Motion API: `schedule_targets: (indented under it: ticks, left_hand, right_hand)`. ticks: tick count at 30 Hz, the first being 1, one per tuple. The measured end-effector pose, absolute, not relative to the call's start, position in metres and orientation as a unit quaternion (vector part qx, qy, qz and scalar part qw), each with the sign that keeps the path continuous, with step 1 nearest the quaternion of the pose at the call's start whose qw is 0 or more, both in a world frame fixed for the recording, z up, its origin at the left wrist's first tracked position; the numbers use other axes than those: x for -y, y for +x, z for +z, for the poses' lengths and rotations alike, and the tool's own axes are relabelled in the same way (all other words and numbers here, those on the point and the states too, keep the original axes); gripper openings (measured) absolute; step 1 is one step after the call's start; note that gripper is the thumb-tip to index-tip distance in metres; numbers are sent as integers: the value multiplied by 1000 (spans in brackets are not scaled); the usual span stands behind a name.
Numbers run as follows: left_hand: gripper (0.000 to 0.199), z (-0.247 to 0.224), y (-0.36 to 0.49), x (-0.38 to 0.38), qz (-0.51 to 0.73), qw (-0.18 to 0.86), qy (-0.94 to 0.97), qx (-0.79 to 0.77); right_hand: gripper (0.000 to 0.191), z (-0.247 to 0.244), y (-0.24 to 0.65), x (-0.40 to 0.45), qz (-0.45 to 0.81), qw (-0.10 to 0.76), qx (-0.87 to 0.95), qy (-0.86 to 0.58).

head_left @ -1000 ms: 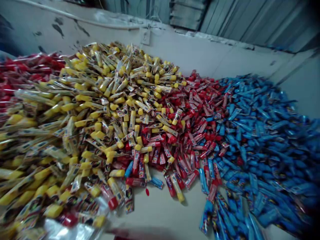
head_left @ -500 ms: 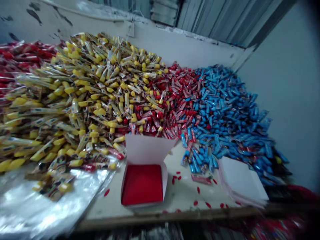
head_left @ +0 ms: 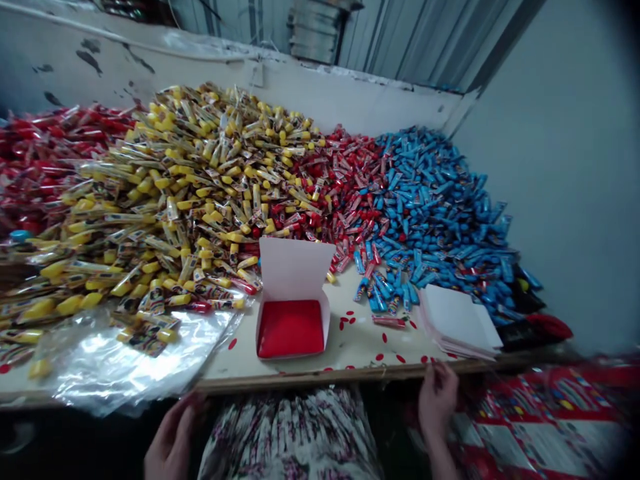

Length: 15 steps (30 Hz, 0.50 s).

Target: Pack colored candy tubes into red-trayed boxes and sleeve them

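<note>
My left hand (head_left: 173, 437) is at the lower left, just below the table's front edge, close to a clear plastic sheet (head_left: 130, 373). Its fingers are loosely curled and apart, with nothing visible in them. At the lower right my right hand (head_left: 438, 400) has its fingertips up at the table edge, slightly apart, and I see nothing held. Between the hands and farther back stands a white box (head_left: 297, 267) with its lid raised. A red panel or filling (head_left: 291, 328) covers its inside. A stack of white sheets or flat boxes (head_left: 463, 323) lies beyond my right hand.
Heaped along the wall are yellow-capped wrapped tubes (head_left: 200, 193), red ones (head_left: 345, 177) and blue ones (head_left: 430, 200). Small red ovals (head_left: 385, 338) dot the table (head_left: 350, 347). Red printed packaging (head_left: 545, 413) is low on the right, beside patterned clothing (head_left: 295, 433).
Both my hands have come into view at the bottom. The camera view has shifted, so the table and box appear higher and more of the area below the edge shows.
</note>
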<state>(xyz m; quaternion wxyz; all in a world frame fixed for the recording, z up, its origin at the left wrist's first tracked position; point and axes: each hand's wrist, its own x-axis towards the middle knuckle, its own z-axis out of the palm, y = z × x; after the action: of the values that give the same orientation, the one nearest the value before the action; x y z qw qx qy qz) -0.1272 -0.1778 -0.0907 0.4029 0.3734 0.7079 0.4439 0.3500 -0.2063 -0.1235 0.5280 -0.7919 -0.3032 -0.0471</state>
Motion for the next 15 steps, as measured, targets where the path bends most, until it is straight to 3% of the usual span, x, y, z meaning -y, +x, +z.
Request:
schedule_targets:
  ticks: [3, 5, 8, 13, 15]
  left_hand:
    - [55, -74, -91, 111, 489, 389, 465, -627]
    - [68, -74, -71, 66, 455, 386, 516, -614]
    - [81, -86, -54, 22, 359, 341, 636, -592]
    - [109, -98, -32, 23, 303, 240, 684, -619]
    - [115, -97, -21, 31, 278, 245, 695, -617]
  right_hand:
    - [45, -100, 361, 162, -43, 446, 447, -774]
    - [40, -91, 346, 130, -44, 402, 535, -742]
    - [35, -91, 291, 91, 44, 418, 609, -673]
    - [79, -117, 199, 59, 160, 410, 599, -669]
    - [83, -129, 184, 55, 171, 399, 594, -678]
